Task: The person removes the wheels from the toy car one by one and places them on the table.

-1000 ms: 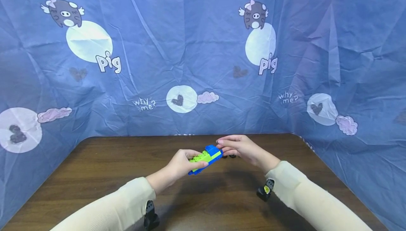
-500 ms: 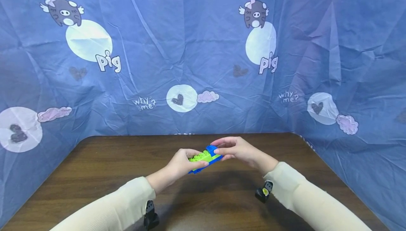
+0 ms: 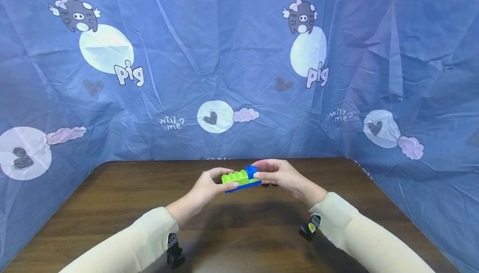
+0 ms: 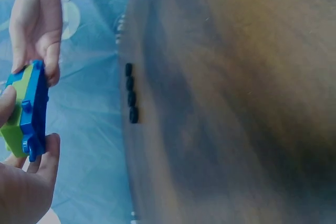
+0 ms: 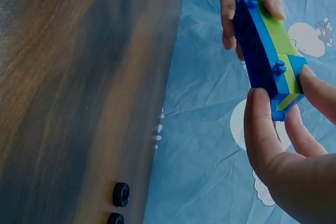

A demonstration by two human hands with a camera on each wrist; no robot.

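Note:
Both hands hold a toy block vehicle above the table. It has a lime-green brick body (image 3: 235,177) with studs on top, a flat blue base (image 3: 245,187) beneath, and a blue brick (image 3: 251,172) on its right end. My left hand (image 3: 202,187) grips the left end, thumb along the near side. At the other end my right hand (image 3: 286,178) pinches the vehicle, its thumb pressed on the blue brick. Small blue pegs (image 5: 279,67) stick out from the base's side in the right wrist view. Fingers of both hands reach under the base.
Several small black wheels (image 4: 131,99) stand in a row near the far edge of the brown wooden table (image 3: 142,206), mostly hidden behind my right hand in the head view. A blue printed cloth (image 3: 168,77) hangs behind the table and along its sides.
My right hand has come in from the vehicle's right tip and now grips that end, thumb on the blue brick. The left hand has raised its end, so the vehicle lies more level.

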